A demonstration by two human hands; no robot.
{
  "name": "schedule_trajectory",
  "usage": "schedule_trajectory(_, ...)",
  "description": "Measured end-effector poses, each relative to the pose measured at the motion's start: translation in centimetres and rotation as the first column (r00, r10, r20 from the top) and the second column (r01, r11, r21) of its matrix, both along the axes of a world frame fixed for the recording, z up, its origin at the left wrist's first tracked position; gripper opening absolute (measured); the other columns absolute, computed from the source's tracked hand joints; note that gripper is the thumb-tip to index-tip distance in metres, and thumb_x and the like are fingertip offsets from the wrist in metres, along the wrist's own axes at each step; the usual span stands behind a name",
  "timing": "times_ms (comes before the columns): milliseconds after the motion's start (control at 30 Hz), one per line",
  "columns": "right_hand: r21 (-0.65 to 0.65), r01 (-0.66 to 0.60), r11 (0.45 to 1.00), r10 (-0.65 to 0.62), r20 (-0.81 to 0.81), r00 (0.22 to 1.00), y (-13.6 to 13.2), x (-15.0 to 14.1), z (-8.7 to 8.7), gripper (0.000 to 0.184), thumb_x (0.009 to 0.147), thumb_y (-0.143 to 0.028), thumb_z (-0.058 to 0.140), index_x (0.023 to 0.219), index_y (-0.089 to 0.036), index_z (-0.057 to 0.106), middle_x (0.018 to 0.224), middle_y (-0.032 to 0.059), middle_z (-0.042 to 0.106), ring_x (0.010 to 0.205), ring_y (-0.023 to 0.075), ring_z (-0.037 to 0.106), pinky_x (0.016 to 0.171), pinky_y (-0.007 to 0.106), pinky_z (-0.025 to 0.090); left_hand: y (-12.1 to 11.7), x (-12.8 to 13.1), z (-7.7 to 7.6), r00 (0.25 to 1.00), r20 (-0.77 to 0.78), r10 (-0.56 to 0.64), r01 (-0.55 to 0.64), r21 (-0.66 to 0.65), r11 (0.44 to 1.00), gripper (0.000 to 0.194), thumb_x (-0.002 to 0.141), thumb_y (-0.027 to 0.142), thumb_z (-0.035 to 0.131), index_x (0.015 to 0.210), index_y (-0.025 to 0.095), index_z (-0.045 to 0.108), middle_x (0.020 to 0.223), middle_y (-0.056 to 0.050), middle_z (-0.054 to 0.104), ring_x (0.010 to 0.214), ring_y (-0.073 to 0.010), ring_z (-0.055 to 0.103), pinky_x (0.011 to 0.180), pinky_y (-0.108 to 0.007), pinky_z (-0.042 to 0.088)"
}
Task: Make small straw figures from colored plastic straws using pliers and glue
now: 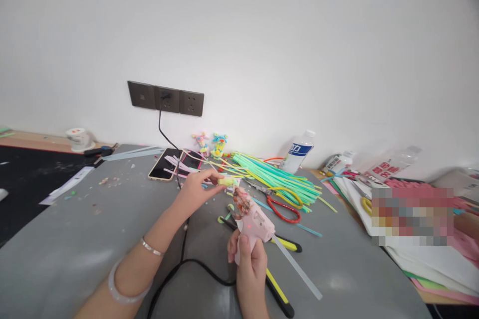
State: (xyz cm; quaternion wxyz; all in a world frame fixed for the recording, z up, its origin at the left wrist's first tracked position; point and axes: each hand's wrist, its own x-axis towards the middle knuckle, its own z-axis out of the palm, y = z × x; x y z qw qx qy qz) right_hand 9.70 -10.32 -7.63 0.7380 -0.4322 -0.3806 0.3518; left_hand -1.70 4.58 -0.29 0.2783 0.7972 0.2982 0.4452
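Observation:
My right hand (250, 264) is wrapped round the handle of a pale pink hot glue gun (258, 227), its nozzle end crusted with brownish residue. A clear glue stick (297, 266) sticks out of its back. Between the fingertips of my left hand (200, 187) is a small pale yellow-green fuzzy piece (227, 182), close to the nozzle; whether they touch I cannot tell. Beneath the glue gun lie pliers with black and yellow handles (286, 244). Scissors with red and yellow handles (284, 204) rest just right of it.
Green pipe cleaners (277, 179) lie in a bundle behind my hands. Two small fuzzy figures (219, 144) and a bottle (298, 152) stand by the wall. A phone (164, 164) lies left. The black cord (183, 239) crosses the grey table. Another person's hand (467, 224) is far right.

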Motion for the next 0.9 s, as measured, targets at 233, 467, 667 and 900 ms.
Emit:
schedule_trajectory(233, -0.013, -0.010, 1.000, 0.010, 0.029, 1.000, -0.06, 0.06, 0.11, 0.033, 0.093, -0.046, 0.054, 0.074, -0.019, 0.055, 0.057, -0.0027, 0.050, 0.044, 0.0100, 0.047, 0.041, 0.022, 0.036, -0.02, -0.06, -0.01, 1.000, 0.000, 0.000, 0.000, -0.016, 1.000, 0.019, 0.081, 0.036, 0.070, 0.085, 0.018, 0.067, 0.085, -0.003, 0.074, 0.077, -0.0166, 0.067, 0.071, -0.027, 0.054)
schedule_trajectory(467, -0.032, -0.015, 0.999, 0.014, -0.012, 1.000, -0.06, -0.04, 0.28, 0.030, 0.092, -0.048, 0.056, 0.103, -0.020, 0.059, 0.058, -0.0038, 0.051, 0.045, 0.0104, 0.046, 0.040, 0.021, 0.036, 0.12, -0.11, -0.15, 1.000, 0.003, -0.010, 0.010, 0.002, 1.000, 0.019, 0.081, 0.035, 0.071, 0.088, 0.018, 0.068, 0.084, -0.002, 0.073, 0.078, -0.0165, 0.067, 0.072, -0.027, 0.053)
schedule_trajectory(667, -0.038, -0.012, 0.999, 0.012, -0.018, 1.000, -0.02, -0.20, 0.44, 0.032, 0.092, -0.048, 0.056, 0.104, -0.018, 0.058, 0.057, -0.0049, 0.049, 0.044, 0.0097, 0.045, 0.041, 0.021, 0.036, 0.02, -0.12, 0.03, 1.000, 0.007, -0.002, 0.002, 0.014, 1.000, 0.017, 0.081, 0.034, 0.071, 0.086, 0.018, 0.068, 0.085, -0.003, 0.073, 0.078, -0.0168, 0.067, 0.071, -0.027, 0.053)
schedule_trajectory(900, -0.046, -0.004, 0.999, 0.005, 0.012, 1.000, -0.04, -0.13, 0.57, 0.033, 0.093, -0.048, 0.055, 0.105, -0.017, 0.058, 0.057, -0.0047, 0.049, 0.044, 0.0096, 0.045, 0.041, 0.021, 0.037, -0.11, -0.11, 0.29, 1.000, 0.005, -0.002, 0.002, 0.030, 1.000, 0.018, 0.081, 0.035, 0.071, 0.086, 0.018, 0.067, 0.084, -0.003, 0.073, 0.077, -0.0167, 0.067, 0.070, -0.026, 0.053)
